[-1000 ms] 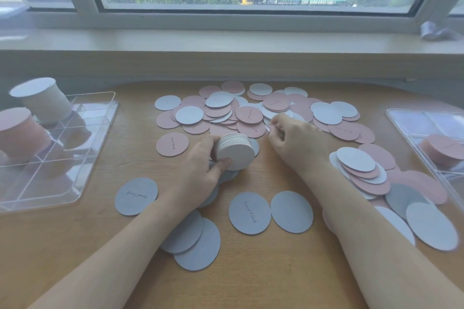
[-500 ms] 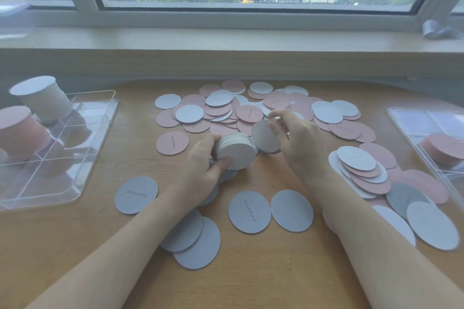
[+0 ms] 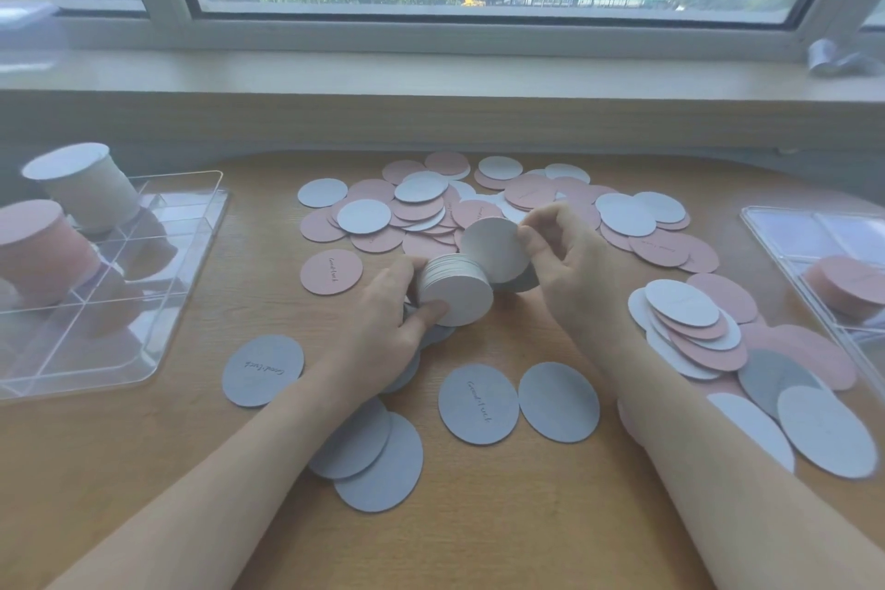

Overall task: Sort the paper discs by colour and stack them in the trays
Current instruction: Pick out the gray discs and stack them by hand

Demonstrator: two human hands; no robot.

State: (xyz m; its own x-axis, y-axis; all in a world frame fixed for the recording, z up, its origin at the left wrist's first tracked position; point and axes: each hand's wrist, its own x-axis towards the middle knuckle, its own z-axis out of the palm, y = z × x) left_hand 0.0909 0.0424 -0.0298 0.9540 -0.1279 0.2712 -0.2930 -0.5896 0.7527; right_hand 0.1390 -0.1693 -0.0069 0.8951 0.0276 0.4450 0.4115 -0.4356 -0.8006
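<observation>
My left hand (image 3: 388, 316) grips a thick stack of white discs (image 3: 457, 290) tilted on its side at the table's middle. My right hand (image 3: 570, 273) pinches a single white disc (image 3: 495, 249), held upright just behind and to the right of that stack. A mixed pile of pink and white discs (image 3: 431, 206) lies behind the hands. Grey discs (image 3: 479, 402) lie flat near my forearms. More pink, white and grey discs (image 3: 704, 331) overlap at the right.
A clear divided tray (image 3: 158, 350) at the left holds a tall pink stack (image 3: 40, 249) and a tall white stack (image 3: 88, 187). Another clear tray (image 3: 785, 235) at the right edge holds a short pink stack (image 3: 852, 285). A window sill runs along the back.
My right hand picked a white disc out of the pile and lifted it toward the stack that my left hand holds. The left hand stayed in place.
</observation>
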